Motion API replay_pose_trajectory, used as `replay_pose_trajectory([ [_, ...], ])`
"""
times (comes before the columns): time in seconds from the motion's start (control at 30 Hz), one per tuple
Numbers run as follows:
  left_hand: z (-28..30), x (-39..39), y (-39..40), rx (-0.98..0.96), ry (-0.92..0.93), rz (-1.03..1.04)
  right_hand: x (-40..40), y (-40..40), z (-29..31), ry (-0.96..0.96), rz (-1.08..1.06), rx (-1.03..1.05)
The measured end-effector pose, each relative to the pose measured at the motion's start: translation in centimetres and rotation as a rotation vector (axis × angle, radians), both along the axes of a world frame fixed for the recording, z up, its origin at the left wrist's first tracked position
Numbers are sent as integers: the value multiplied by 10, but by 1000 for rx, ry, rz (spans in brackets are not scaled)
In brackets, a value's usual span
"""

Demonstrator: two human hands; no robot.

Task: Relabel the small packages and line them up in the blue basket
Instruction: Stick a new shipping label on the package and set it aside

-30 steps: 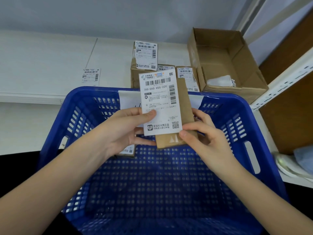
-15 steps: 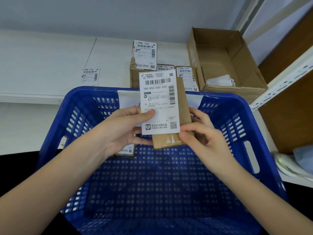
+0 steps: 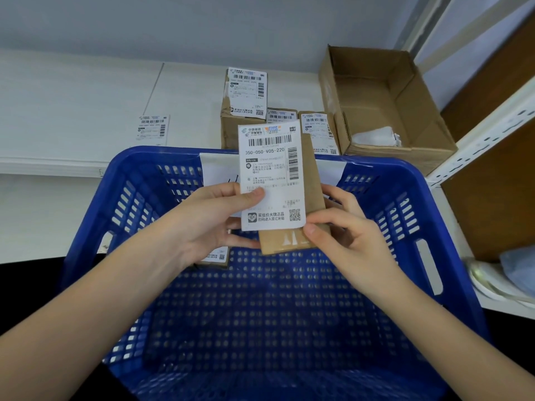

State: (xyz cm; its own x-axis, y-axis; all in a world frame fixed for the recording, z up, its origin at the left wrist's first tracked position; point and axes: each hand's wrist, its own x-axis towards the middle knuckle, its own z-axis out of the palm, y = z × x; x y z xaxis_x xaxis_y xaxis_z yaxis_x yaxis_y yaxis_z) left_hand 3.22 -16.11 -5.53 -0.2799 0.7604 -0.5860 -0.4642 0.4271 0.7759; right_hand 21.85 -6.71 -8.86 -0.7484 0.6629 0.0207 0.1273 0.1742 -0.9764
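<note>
The left hand (image 3: 208, 224) pinches a white shipping label (image 3: 270, 175), its thumb pressed flat on the label's lower left face and the fingers curled behind, where they are mostly hidden. The right hand (image 3: 341, 230) grips a small brown package (image 3: 311, 183), thumb on the front near the label's lower right corner, fingers wrapped round the back. The label covers most of the package's face, so only a brown strip at the right and the bottom edge show; whether it is already stuck down cannot be told.

The label reads "050-050-V05-220" under a barcode, with an orange "EMS" logo at the top and a QR code at the lower right; the small address lines are too fine to read.

Both hands hold the package above the blue basket (image 3: 405, 204). Under the left wrist a second labelled package (image 3: 215, 257) lies in the basket, mostly hidden. A white sheet (image 3: 217, 169) leans at the far wall.

Beyond the basket, three labelled packages (image 3: 246, 94) stand on the white shelf (image 3: 72, 111), a loose label (image 3: 153, 130) lies to the left, and an open cardboard box (image 3: 388, 102) sits at the right.
</note>
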Motion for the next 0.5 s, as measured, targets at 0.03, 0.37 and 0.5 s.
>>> replay_pose_trajectory([
  [0.03,0,0,0,-3,0,2,0,0,0,-3,3,5],
  [0.37,1,4,1,3,5,17,0,1,-2,2,-2,27],
  [0.5,1,5,1,3,12,19,-1,0,0,0,2,29],
])
